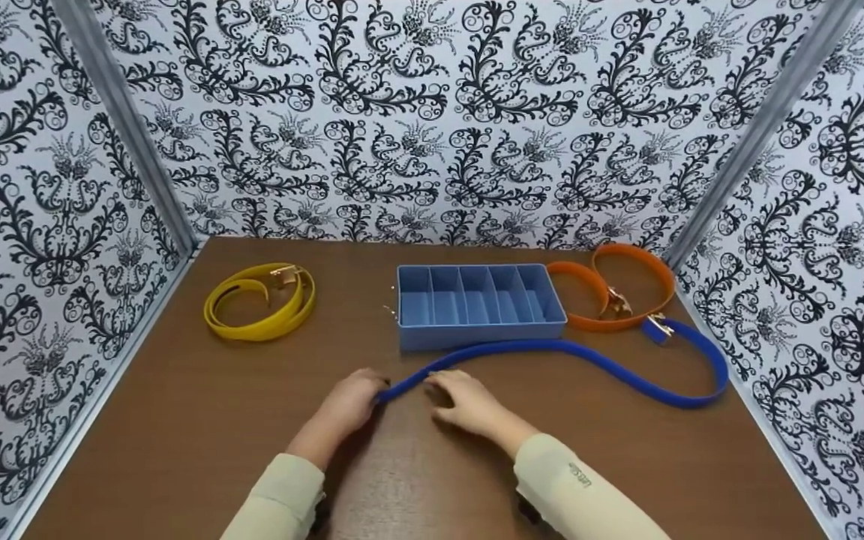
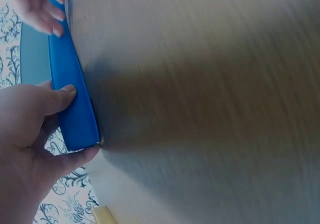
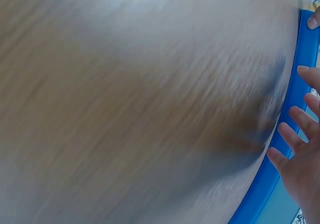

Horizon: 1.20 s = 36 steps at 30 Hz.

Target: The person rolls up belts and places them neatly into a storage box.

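A long blue belt (image 1: 522,346) runs in a wavy line across the table, its gold buckle (image 1: 658,325) at the far right end. My left hand (image 1: 357,396) pinches the belt's free end; in the left wrist view the thumb lies on the flat face of the blue strap (image 2: 75,99). My right hand (image 1: 469,405) is just right of it, its fingers spread loosely alongside the strap. The right wrist view has these fingers (image 3: 295,121) apart and straight over the belt (image 3: 270,164), not wrapped round it.
A blue-grey box (image 1: 482,331) with several compartments stands behind the belt. One coiled yellow belt (image 1: 252,330) lies at the left. An orange belt (image 1: 589,324) lies looped right of the box, near the blue belt's buckle. Patterned walls (image 1: 432,150) enclose the wooden table (image 1: 177,450).
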{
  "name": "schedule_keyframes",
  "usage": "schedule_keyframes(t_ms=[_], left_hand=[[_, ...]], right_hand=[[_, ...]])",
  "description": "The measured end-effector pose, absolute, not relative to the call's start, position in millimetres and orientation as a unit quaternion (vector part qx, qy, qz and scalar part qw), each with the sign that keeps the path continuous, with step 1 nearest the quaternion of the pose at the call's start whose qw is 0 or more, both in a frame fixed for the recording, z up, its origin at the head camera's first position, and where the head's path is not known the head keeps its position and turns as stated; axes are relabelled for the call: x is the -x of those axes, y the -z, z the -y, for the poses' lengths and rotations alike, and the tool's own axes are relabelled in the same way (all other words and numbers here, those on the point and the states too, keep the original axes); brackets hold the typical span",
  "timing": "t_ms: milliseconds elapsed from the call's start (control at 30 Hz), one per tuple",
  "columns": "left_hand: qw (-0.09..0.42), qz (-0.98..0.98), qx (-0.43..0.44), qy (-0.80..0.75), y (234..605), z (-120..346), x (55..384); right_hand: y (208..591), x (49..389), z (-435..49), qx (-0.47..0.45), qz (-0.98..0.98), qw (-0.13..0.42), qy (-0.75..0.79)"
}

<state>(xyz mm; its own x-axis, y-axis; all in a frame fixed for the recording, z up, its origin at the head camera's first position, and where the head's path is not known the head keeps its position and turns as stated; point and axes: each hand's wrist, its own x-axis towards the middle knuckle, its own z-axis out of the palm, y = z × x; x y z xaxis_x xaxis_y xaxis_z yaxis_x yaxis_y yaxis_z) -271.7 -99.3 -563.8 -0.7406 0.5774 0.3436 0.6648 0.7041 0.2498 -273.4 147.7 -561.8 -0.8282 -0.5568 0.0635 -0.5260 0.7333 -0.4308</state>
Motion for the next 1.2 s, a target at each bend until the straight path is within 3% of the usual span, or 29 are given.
schedule_keyframes(t_ms=[367, 733, 1200], left_hand=[[0.118, 0.903, 0.389, 0.14, 560.3, 89.1, 268.3], [0.081, 0.917, 0.31, 0.239, 564.0, 84.4, 266.2], [0.034, 0.881, 0.287, 0.375, 570.7, 67.6, 267.6]], right_hand=[[564.1, 270.4, -134.1, 0.284, -0.927, 0.043, 0.241], [566.1, 271.5, -132.2, 0.287, -0.926, 0.031, 0.242], [564.7, 277.2, -139.6, 0.278, -0.917, 0.004, 0.285]])
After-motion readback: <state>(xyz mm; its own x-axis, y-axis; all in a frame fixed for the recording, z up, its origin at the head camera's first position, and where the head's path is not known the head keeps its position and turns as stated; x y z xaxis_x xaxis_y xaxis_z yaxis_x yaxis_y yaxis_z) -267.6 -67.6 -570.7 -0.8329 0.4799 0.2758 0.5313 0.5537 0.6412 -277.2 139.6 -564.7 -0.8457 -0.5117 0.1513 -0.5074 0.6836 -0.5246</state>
